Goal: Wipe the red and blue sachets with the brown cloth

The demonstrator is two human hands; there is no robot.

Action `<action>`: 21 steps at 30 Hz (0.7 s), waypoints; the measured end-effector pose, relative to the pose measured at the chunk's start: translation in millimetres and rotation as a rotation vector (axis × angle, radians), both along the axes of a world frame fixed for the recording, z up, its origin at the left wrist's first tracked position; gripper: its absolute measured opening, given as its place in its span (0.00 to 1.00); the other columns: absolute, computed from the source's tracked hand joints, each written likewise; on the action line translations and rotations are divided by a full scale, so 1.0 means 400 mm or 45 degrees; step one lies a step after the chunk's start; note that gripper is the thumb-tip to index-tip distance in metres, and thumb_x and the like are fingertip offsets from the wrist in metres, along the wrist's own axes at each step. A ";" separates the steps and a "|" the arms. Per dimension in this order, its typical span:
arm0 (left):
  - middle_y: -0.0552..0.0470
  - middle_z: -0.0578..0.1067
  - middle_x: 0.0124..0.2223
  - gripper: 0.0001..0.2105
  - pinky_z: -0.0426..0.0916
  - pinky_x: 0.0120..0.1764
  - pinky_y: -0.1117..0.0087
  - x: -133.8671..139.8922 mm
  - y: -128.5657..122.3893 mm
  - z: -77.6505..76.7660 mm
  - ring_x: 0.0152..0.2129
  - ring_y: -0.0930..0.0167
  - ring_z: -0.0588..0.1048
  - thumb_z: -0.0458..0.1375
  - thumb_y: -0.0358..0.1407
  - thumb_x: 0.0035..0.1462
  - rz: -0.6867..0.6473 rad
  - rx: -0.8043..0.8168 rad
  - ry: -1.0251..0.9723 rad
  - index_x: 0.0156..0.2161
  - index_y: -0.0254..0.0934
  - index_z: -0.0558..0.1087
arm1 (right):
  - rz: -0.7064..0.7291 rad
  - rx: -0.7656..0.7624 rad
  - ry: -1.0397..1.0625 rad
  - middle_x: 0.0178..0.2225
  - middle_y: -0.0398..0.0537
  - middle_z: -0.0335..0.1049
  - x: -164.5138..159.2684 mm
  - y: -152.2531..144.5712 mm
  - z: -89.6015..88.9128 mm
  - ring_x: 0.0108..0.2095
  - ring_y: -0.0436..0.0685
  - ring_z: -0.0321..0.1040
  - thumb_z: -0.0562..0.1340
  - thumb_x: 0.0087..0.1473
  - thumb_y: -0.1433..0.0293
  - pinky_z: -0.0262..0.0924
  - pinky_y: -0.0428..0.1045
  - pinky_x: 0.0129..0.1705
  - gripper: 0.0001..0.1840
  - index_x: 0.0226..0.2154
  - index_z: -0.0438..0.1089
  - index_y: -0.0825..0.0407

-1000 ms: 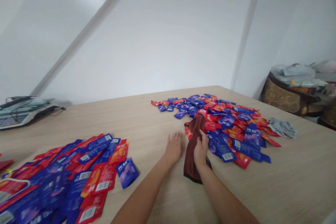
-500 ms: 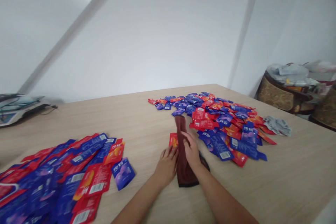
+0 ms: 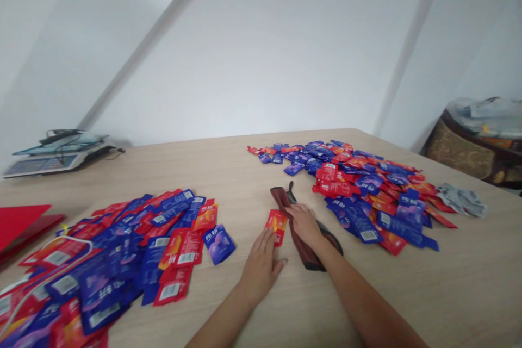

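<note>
My left hand (image 3: 263,265) lies palm down on the table with its fingers outstretched. Its fingertips touch the lower part of a small red-and-orange packet (image 3: 277,224). My right hand (image 3: 305,224) is closed on a dark brown, folded cloth item with black trim (image 3: 304,250), just right of that packet. A black strap or loop shows at its upper end, and a rounded black-edged part sticks out past my wrist. What kind of item it is, I cannot tell. One blue packet (image 3: 219,244) lies left of my left hand, beside a big pile.
Blue and red packets (image 3: 122,261) cover the table's left side, a white cord across them. Another packet heap (image 3: 359,185) spreads at the right, a grey cloth (image 3: 460,199) beside it. A scale-like device (image 3: 61,157), red folder (image 3: 24,223) and patterned chair (image 3: 460,144) stand around.
My right hand has tilted the brown cloth item and drawn it right, uncovering more of the red packet. My left hand has come off the cloth. The view has swung left.
</note>
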State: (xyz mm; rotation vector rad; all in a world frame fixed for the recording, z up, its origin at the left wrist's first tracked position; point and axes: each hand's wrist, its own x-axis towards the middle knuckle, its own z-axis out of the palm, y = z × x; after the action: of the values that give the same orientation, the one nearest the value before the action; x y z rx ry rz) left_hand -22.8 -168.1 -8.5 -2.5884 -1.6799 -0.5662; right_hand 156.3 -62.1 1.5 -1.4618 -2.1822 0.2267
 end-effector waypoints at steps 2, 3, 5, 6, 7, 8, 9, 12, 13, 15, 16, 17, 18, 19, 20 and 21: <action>0.37 0.58 0.61 0.29 0.58 0.56 0.55 0.002 0.016 -0.002 0.58 0.59 0.56 0.52 0.39 0.56 0.120 0.052 0.014 0.60 0.30 0.52 | -0.013 0.035 0.027 0.52 0.47 0.66 0.000 -0.007 -0.004 0.52 0.58 0.56 0.50 0.50 0.80 0.50 0.55 0.51 0.28 0.50 0.67 0.46; 0.37 0.59 0.60 0.27 0.59 0.55 0.55 0.004 0.028 -0.001 0.57 0.59 0.58 0.51 0.36 0.57 0.163 0.073 0.050 0.60 0.29 0.52 | -0.021 0.053 0.057 0.51 0.48 0.67 -0.001 -0.011 -0.006 0.52 0.59 0.57 0.50 0.50 0.80 0.50 0.54 0.51 0.27 0.50 0.67 0.46; 0.37 0.64 0.57 0.25 0.59 0.53 0.56 0.012 0.055 0.006 0.53 0.61 0.63 0.47 0.27 0.56 0.208 0.098 0.153 0.59 0.29 0.54 | -0.019 0.086 0.156 0.50 0.49 0.67 0.000 -0.014 -0.012 0.51 0.58 0.58 0.49 0.51 0.80 0.52 0.54 0.51 0.27 0.50 0.67 0.48; 0.38 0.65 0.55 0.25 0.60 0.52 0.57 0.016 0.067 0.012 0.50 0.62 0.65 0.46 0.24 0.54 0.214 0.102 0.207 0.59 0.29 0.56 | -0.015 0.099 0.224 0.49 0.49 0.68 0.002 -0.012 -0.016 0.50 0.57 0.59 0.48 0.51 0.79 0.53 0.54 0.51 0.26 0.50 0.67 0.49; 0.38 0.67 0.53 0.25 0.60 0.51 0.58 0.021 0.078 0.019 0.48 0.63 0.66 0.46 0.22 0.53 0.217 0.099 0.251 0.58 0.29 0.57 | -0.013 0.108 0.300 0.48 0.49 0.68 0.006 -0.009 -0.021 0.50 0.57 0.60 0.48 0.52 0.79 0.53 0.53 0.52 0.26 0.50 0.67 0.50; 0.38 0.68 0.52 0.25 0.60 0.50 0.59 0.025 0.087 0.026 0.47 0.63 0.67 0.46 0.21 0.52 0.228 0.090 0.272 0.57 0.28 0.59 | -0.018 0.112 0.376 0.48 0.50 0.68 0.010 -0.005 -0.026 0.49 0.56 0.61 0.47 0.52 0.78 0.54 0.54 0.52 0.25 0.50 0.67 0.51; 0.38 0.69 0.50 0.23 0.60 0.49 0.60 0.029 0.093 0.033 0.45 0.63 0.67 0.46 0.22 0.53 0.255 0.077 0.265 0.56 0.28 0.59 | -0.029 0.113 0.446 0.47 0.50 0.68 0.014 -0.001 -0.032 0.49 0.56 0.61 0.47 0.53 0.77 0.54 0.54 0.53 0.25 0.50 0.67 0.51; 0.40 0.70 0.46 0.20 0.60 0.48 0.62 0.043 0.102 0.049 0.44 0.63 0.67 0.49 0.33 0.58 0.406 0.007 0.117 0.55 0.28 0.61 | -0.061 0.095 0.555 0.47 0.51 0.68 0.021 0.009 -0.043 0.49 0.56 0.62 0.47 0.53 0.75 0.55 0.54 0.53 0.24 0.50 0.67 0.53; 0.41 0.70 0.45 0.20 0.60 0.48 0.63 0.049 0.105 0.052 0.43 0.63 0.67 0.50 0.37 0.58 0.452 -0.030 0.062 0.54 0.29 0.62 | -0.057 0.091 0.554 0.47 0.51 0.68 0.021 0.009 -0.044 0.49 0.56 0.62 0.47 0.53 0.75 0.56 0.54 0.53 0.24 0.49 0.67 0.53; 0.42 0.70 0.43 0.21 0.61 0.47 0.63 0.065 0.112 0.054 0.43 0.62 0.67 0.53 0.41 0.55 0.496 -0.120 -0.004 0.51 0.29 0.65 | -0.036 0.088 0.525 0.47 0.50 0.69 0.017 0.006 -0.042 0.49 0.56 0.62 0.48 0.53 0.76 0.56 0.54 0.53 0.24 0.49 0.67 0.51; 0.42 0.70 0.43 0.20 0.61 0.47 0.63 0.075 0.118 0.054 0.43 0.61 0.67 0.54 0.40 0.54 0.500 -0.163 -0.027 0.49 0.29 0.66 | -0.026 0.092 0.510 0.46 0.50 0.69 0.014 0.003 -0.040 0.49 0.56 0.62 0.48 0.52 0.76 0.56 0.54 0.53 0.24 0.49 0.68 0.51; 0.41 0.71 0.43 0.18 0.61 0.47 0.63 0.084 0.123 0.053 0.43 0.61 0.67 0.55 0.38 0.53 0.500 -0.193 -0.058 0.47 0.29 0.67 | -0.018 0.098 0.503 0.46 0.49 0.69 0.011 0.000 -0.038 0.49 0.56 0.62 0.48 0.52 0.76 0.56 0.54 0.53 0.24 0.49 0.68 0.50; 0.42 0.71 0.42 0.17 0.61 0.48 0.64 0.093 0.129 0.052 0.43 0.62 0.68 0.55 0.36 0.52 0.491 -0.213 -0.107 0.46 0.29 0.67 | -0.012 0.104 0.508 0.46 0.49 0.69 0.008 -0.003 -0.035 0.49 0.56 0.63 0.48 0.51 0.77 0.56 0.54 0.53 0.24 0.48 0.68 0.50; 0.42 0.71 0.42 0.15 0.61 0.47 0.65 0.100 0.134 0.051 0.43 0.63 0.68 0.55 0.33 0.51 0.477 -0.222 -0.178 0.45 0.29 0.68 | -0.011 0.111 0.531 0.45 0.50 0.70 0.006 -0.005 -0.034 0.48 0.56 0.63 0.48 0.51 0.76 0.56 0.54 0.53 0.24 0.48 0.68 0.50; 0.43 0.71 0.42 0.14 0.62 0.47 0.67 0.104 0.136 0.052 0.43 0.64 0.68 0.53 0.30 0.51 0.462 -0.218 -0.266 0.45 0.30 0.68 | -0.019 0.121 0.578 0.45 0.50 0.70 0.005 -0.007 -0.033 0.48 0.56 0.63 0.48 0.51 0.76 0.56 0.54 0.52 0.24 0.47 0.69 0.51; 0.45 0.71 0.42 0.14 0.62 0.46 0.68 0.106 0.137 0.053 0.42 0.66 0.69 0.52 0.28 0.51 0.445 -0.195 -0.357 0.45 0.31 0.68 | -0.039 0.138 0.647 0.45 0.50 0.70 0.006 -0.008 -0.032 0.48 0.56 0.63 0.48 0.52 0.75 0.56 0.54 0.52 0.23 0.47 0.69 0.51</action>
State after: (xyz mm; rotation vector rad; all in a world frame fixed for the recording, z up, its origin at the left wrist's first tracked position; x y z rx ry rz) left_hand 19.6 -113.3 12.6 -2.3048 -2.2812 -0.8389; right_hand 158.8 -65.2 -11.1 -1.2152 -1.7331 0.4130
